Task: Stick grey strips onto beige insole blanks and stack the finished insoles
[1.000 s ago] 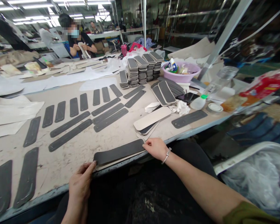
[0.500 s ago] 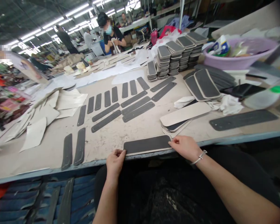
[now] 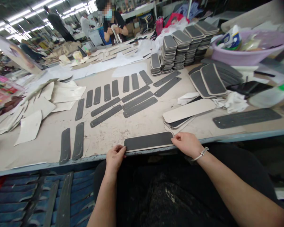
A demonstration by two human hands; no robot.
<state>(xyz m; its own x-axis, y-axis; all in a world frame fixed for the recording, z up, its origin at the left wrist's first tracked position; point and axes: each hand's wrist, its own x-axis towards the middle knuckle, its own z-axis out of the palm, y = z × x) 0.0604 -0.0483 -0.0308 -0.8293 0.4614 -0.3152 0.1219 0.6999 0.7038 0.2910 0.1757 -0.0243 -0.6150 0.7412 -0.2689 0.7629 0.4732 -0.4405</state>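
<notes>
Lying btwn L hand [image 3: 115,156] & R hand [image 3: 187,144], pale-rimmed grey strip [image 3: 149,141] has both ends pinched.

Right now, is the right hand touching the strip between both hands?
Touching. The head view shows the right hand with fingers on the right end of the strip.

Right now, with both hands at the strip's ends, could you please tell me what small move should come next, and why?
Perhaps press along the middle of the dark strip: the left hand and right hand touch only its ends, while pale edging shows around it.
</notes>
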